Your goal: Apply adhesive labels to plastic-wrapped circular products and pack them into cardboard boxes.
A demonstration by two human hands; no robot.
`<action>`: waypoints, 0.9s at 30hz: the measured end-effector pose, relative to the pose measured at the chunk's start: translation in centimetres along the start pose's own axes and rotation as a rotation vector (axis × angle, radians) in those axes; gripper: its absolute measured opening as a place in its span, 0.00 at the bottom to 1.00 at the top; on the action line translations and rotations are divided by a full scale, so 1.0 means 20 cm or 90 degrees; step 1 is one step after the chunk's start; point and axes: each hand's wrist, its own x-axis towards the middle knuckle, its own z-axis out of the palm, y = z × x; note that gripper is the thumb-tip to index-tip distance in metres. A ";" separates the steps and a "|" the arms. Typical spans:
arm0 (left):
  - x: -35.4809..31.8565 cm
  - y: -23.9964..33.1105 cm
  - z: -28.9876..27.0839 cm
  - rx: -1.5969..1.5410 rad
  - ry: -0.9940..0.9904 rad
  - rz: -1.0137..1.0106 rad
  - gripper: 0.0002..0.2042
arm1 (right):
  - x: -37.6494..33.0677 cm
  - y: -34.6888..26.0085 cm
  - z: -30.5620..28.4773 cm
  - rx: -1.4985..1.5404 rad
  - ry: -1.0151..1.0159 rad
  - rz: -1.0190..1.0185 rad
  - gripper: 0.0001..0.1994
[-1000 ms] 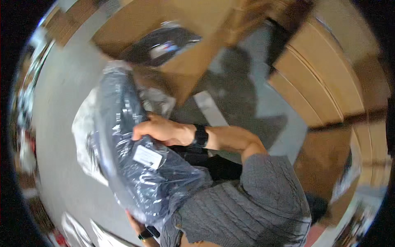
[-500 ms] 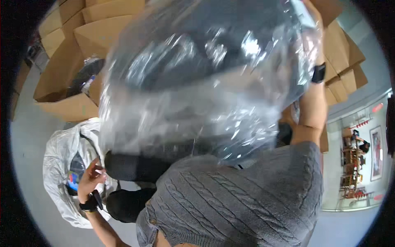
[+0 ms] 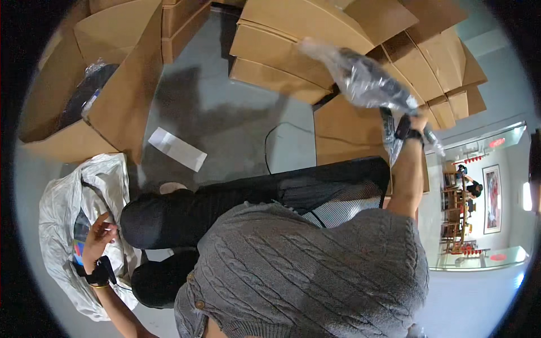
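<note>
My right hand [image 3: 417, 122] is stretched out to the far right, closed on a clear plastic bag [image 3: 363, 79] with something dark inside. The bag is smeared by motion and lies in front of the cardboard boxes. What the dark item is, I cannot tell. My left hand [image 3: 100, 239] hovers over a white woven sack [image 3: 53, 219] at the left, fingers loosely curled and apart, holding nothing. Inside the sack's mouth shows a dark packet with blue and red colouring [image 3: 79, 248].
An open cardboard box [image 3: 121, 96] with a plastic-wrapped dark item [image 3: 84, 98] stands at the far left. Stacked cartons [image 3: 282, 50] fill the back right. A white paper sheet [image 3: 177, 149] lies on the grey floor, and a thin cable [image 3: 266, 149] curves beside a carton.
The large plastic-wrapped bundle that filled the middle has swung away to the far right with my right hand, uncovering floor and my legs. My left hand stays by the sack.
</note>
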 end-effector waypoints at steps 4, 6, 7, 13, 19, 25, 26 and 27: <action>0.12 0.03 0.05 -0.035 -0.044 0.029 0.28 | -0.25 0.37 0.17 -0.192 -0.196 0.243 0.19; 0.03 0.03 0.01 -0.022 0.000 0.011 0.28 | -0.36 0.30 0.26 -0.217 -0.255 0.328 0.20; 0.01 0.03 0.01 -0.020 0.035 0.008 0.28 | -0.37 0.28 0.27 -0.221 -0.256 0.360 0.21; 0.21 -0.03 0.04 -0.056 -0.053 0.027 0.29 | 0.06 0.68 -0.08 -0.537 -0.302 0.208 0.20; 0.01 0.23 0.05 0.024 0.086 -0.051 0.29 | 0.06 0.50 0.08 -0.472 -0.348 0.318 0.17; 0.35 -0.21 0.19 -0.113 -0.003 0.024 0.27 | 0.17 1.38 -0.30 -0.011 -0.370 0.175 0.39; 0.22 0.04 0.16 -0.038 0.026 -0.018 0.27 | -0.15 1.27 0.12 -0.155 -0.454 0.214 0.37; 0.02 0.24 0.14 0.010 0.063 -0.045 0.27 | -0.37 0.99 0.43 -0.299 -0.549 0.208 0.36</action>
